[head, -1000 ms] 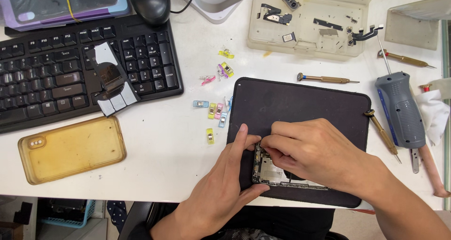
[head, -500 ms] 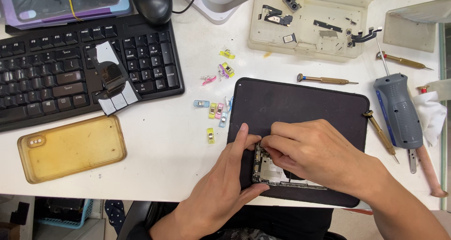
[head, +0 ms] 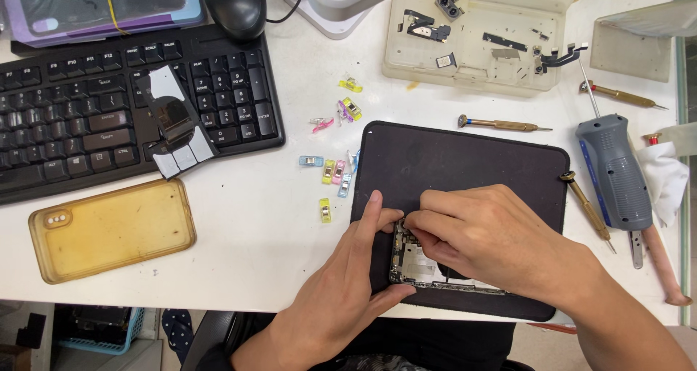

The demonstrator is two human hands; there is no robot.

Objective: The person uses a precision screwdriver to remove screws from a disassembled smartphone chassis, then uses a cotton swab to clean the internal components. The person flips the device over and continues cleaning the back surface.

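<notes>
An opened phone body [head: 417,266] lies on a black work mat [head: 465,168] near the table's front edge. My left hand [head: 348,284] clasps the phone's left end, thumb under its lower corner and forefinger along its upper corner. My right hand [head: 494,240] covers most of the phone, its fingertips pinched together at the upper left of the phone's insides. Whatever those fingertips hold is too small to make out.
Several small coloured clips [head: 335,169] lie left of the mat. A yellowed phone case [head: 112,229], black keyboard [head: 87,109], parts tray [head: 479,41], screwdrivers [head: 501,125], and a grey electric screwdriver [head: 616,175] surround the mat.
</notes>
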